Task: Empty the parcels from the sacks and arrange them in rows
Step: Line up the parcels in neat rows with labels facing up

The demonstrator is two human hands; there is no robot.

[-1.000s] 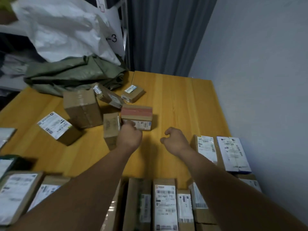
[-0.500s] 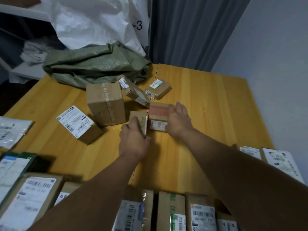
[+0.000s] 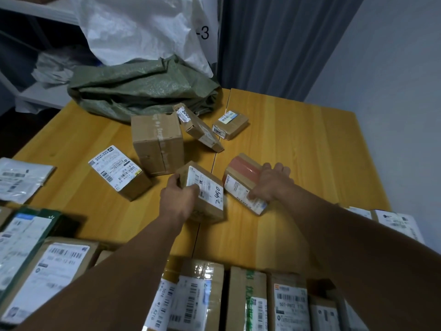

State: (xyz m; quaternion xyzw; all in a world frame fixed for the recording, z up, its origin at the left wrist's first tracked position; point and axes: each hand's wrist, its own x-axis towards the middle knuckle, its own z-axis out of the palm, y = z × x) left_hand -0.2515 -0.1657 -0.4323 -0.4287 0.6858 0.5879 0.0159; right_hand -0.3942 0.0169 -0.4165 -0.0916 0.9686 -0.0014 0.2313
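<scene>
Currently, the left hand (image 3: pixel 179 199) is gripping a labelled parcel (image 3: pixel 206 187) and the right hand (image 3: pixel 272 185) is gripping a red-taped parcel (image 3: pixel 242 172), both at the middle of the table (image 3: pixel 298 144). The green sack (image 3: pixel 143 89) is lying collapsed at the far edge, apparently emptied. Rows of parcels (image 3: pixel 245 297) are lining the near edge. Four loose parcels (image 3: pixel 157 142) are waiting beyond the hands, so arranging is judged partly complete.

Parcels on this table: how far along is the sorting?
Roughly midway, I'd guess. Done: a row of parcels lines the near edge, and the green sack lies slack. In hand: the left hand grips a handwritten-label box; the right hand grips a red-taped box. Left: the large brown box and three smaller boxes near it are not yet in rows.
</scene>
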